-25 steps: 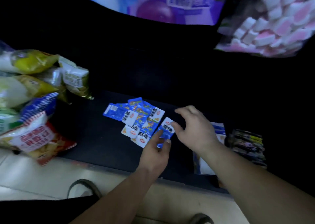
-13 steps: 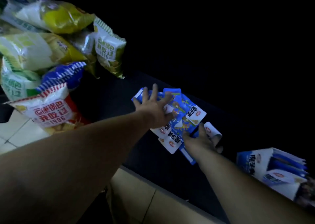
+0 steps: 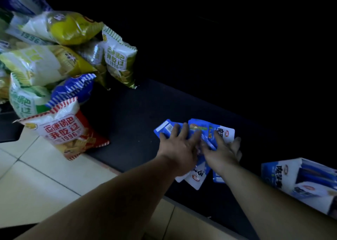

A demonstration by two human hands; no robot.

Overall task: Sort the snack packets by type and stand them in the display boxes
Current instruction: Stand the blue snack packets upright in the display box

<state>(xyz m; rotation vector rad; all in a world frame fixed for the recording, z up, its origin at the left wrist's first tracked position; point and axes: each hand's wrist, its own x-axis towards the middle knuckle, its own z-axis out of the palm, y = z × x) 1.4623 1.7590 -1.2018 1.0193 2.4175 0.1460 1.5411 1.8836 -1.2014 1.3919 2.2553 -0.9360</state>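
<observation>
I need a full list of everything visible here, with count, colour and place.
small snack packets: several, blue and white, heaped on the shelf under both hands
display box: one, blue and white, far right on the shelf
red crisp bag: one, red and white, left, shelf's front edge
blue-striped crisp bag: one, blue, behind the red one
yellow-green crisp bags: several, upper left pile
shelf: one, black, centre
floor tiles: pale, lower left
left hand: spread on the packets
right hand: on the packets, alongside

I see the L hand (image 3: 179, 146) flat, fingers spread, on the blue packets (image 3: 196, 128) on the black shelf (image 3: 131, 123). R hand (image 3: 224, 152) is beside it, also on them; grip unclear, too dim. Display box (image 3: 279, 172) at right, chip bags (image 3: 62, 130) at left.
</observation>
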